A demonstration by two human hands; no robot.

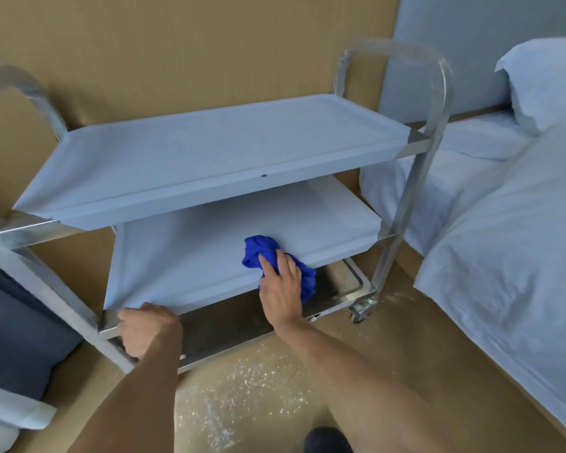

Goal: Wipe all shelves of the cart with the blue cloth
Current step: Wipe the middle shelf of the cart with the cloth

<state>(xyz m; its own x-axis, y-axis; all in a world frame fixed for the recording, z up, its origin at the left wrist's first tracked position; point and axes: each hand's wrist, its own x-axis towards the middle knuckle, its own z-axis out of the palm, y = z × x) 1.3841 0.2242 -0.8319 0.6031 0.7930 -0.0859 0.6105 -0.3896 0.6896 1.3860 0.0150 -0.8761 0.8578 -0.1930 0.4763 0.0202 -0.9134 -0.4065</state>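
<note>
A: Left hand (147,331), why there?
B: Fingers curled round the steel cart's (402,204) middle-shelf (193,256) front rail, prob. steadying it.
A: Right hand (283,289)?
B: Fingers spread flat, pressing crumpled blue cloth (275,259) on that shelf's front edge, wiping.

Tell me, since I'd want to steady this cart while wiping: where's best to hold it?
Probably the front rim of the middle shelf at its left corner, taken from the front, as the left hand grips it: a straight edge, clear of the blue cloth under the right hand.
</note>
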